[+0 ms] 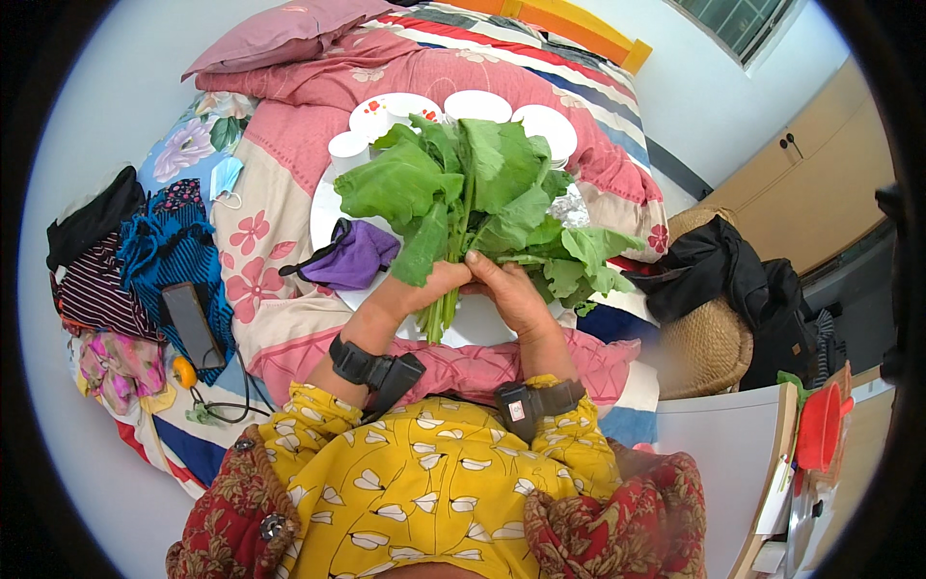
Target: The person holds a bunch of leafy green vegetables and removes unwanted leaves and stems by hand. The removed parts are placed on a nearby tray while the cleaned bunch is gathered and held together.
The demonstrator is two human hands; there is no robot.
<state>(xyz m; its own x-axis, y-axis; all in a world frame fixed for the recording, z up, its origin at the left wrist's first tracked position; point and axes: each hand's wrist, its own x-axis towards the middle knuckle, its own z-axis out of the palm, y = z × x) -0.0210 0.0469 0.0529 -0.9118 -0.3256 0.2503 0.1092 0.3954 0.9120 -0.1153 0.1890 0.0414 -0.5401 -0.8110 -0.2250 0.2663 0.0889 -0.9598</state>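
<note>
A bunch of large green leafy vegetables (497, 179) stands upright in front of me, leaves fanned out at the top and pale stems pointing down. My left hand (436, 282) is closed round the stems from the left, its fingers partly hidden behind a drooping leaf. From the other side my right hand (513, 295) grips the same stems, its thumb lying close to the left hand. Some smaller leaves (584, 261) spread out beyond the right hand. Beside my left wrist lies a purple cloth mask (357, 256) with black straps, on a large white round surface (326, 217).
Behind the greens sit a white cup (348, 151) and white plates (477, 105). All rest on a bed with a pink floral quilt (253, 241). Clothes (96, 280) and a phone (192, 324) lie left; a woven basket (709, 338) with a black garment stands right.
</note>
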